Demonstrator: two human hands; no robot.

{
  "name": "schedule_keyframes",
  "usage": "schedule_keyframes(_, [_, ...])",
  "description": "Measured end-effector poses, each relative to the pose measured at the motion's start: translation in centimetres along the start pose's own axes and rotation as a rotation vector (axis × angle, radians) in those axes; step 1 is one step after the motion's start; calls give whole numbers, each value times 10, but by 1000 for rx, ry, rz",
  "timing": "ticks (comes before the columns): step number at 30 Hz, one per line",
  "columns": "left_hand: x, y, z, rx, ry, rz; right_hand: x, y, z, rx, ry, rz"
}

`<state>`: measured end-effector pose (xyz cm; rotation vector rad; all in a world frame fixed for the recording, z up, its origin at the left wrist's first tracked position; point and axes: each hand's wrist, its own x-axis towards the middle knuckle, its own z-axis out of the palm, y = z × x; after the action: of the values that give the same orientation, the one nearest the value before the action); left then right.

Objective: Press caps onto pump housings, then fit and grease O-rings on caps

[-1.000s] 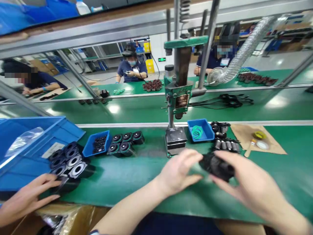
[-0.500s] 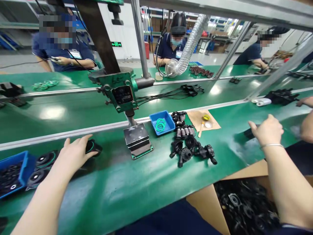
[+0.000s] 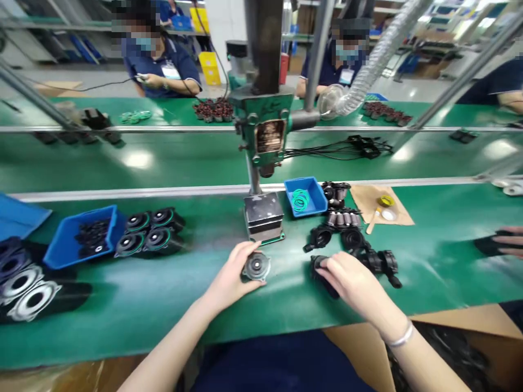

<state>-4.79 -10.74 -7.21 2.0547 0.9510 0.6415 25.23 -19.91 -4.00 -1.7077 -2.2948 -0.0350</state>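
My left hand [image 3: 229,279] is wrapped around the side of a round black pump housing [image 3: 257,266] with a shiny hub in its middle, just in front of the press base. My right hand [image 3: 352,280] pinches a black plastic pump cover [image 3: 316,264] over the table, beside several similar black covers [image 3: 378,262]. The fingers hide part of it. Behind my left hand stands a bench press [image 3: 269,136] with a square metal block [image 3: 263,211] beneath it. To the block's right sits a blue tray [image 3: 317,210] holding green rubber rings [image 3: 300,200].
At left are several black housings with green rings [image 3: 157,238], a blue bin of small black parts [image 3: 61,253] and pale-rimmed housings [image 3: 35,300]. Brown paper with a yellow-rimmed pot [image 3: 385,201] lies right. An open carton [image 3: 362,354] stands below the table edge. Co-workers sit opposite.
The view has swung left. My left hand has brought a housing from the left group to before the press. My right hand has come back from the far right and grasped a black cover.
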Motion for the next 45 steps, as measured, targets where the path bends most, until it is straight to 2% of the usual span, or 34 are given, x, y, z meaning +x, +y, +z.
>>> schedule_keyframes(2, [3, 0, 9, -144, 3, -39, 9, -8, 3, 166, -70, -121])
schedule_keyframes(4, [3, -4, 15, -297, 9, -89, 17, -17, 16, 303, -79, -144])
schedule_keyframes(8, [-3, -12, 23, -476, 38, -145, 21, -30, 51, 386, 37, -27])
schedule_keyframes(13, [-6, -18, 24, -374, 25, -140, 23, -39, 75, 421, 137, 81])
schedule_keyframes(16, [-5, -19, 24, -287, 37, -91, 31, -36, 70, 452, 124, 68])
schedule_keyframes(18, [-5, -18, 25, -254, 60, -62, 39, -31, 58, 468, 136, 75])
schedule_keyframes(20, [-6, -16, 26, -236, 76, -50, 46, -29, 41, 501, 188, 139])
schedule_keyframes(23, [-7, -14, 30, -222, 81, -47, 55, -39, 19, 572, 213, 186])
schedule_keyframes(25, [-8, -14, 32, -217, 86, -29, 61, -54, 13, 588, 182, 122])
schedule_keyframes(28, [-8, -15, 33, -205, 106, 14, 67, -76, 18, 558, 183, 15])
schedule_keyframes(31, [-8, -16, 34, -193, 133, 57, 69, -86, 26, 512, 185, -39])
schedule_keyframes(37, [-8, -15, 32, -192, 142, 81, 69, -83, 27, 485, 140, -66])
schedule_keyframes(45, [-7, -15, 33, -192, 156, 103, 66, -86, 31, 501, 161, -47])
